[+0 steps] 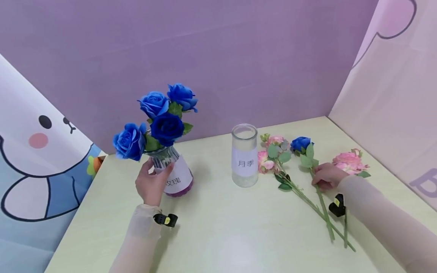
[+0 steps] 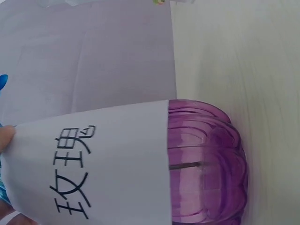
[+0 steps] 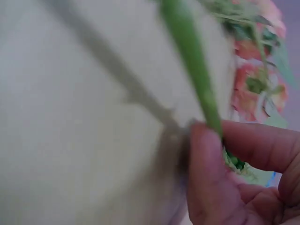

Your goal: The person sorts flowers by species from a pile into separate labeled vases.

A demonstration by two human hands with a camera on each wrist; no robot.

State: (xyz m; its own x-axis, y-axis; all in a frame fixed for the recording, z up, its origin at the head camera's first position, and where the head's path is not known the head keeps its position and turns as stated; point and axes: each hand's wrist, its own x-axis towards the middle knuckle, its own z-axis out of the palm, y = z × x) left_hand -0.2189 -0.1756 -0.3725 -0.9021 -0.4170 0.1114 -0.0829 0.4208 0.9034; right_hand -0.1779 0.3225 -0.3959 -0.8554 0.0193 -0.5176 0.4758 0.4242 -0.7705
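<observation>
My left hand (image 1: pixel 153 184) grips a vase (image 1: pixel 184 170) round its neck, with thumb and fingers on either side. The vase has a purple ribbed base (image 2: pixel 206 154) and a white paper label (image 2: pixel 117 154) with black characters; it leans to the left. Several blue roses (image 1: pixel 167 128) with green leaves stand in it. On the right, my right hand (image 1: pixel 328 176) pinches the stem of another blue rose (image 1: pixel 302 144) between thumb and fingers. The right wrist view shows that green stem (image 3: pixel 192 56) close up, its shadow falling on the table.
A clear glass jar (image 1: pixel 244 181) with a white label stands upright mid-table. Pink flowers (image 1: pixel 265 163) lie right of it, their long stems crossing under the blue rose's. Another pink bloom (image 1: pixel 349 162) lies beyond my right hand. Fabric walls (image 1: pixel 218 68) enclose the table's back and sides.
</observation>
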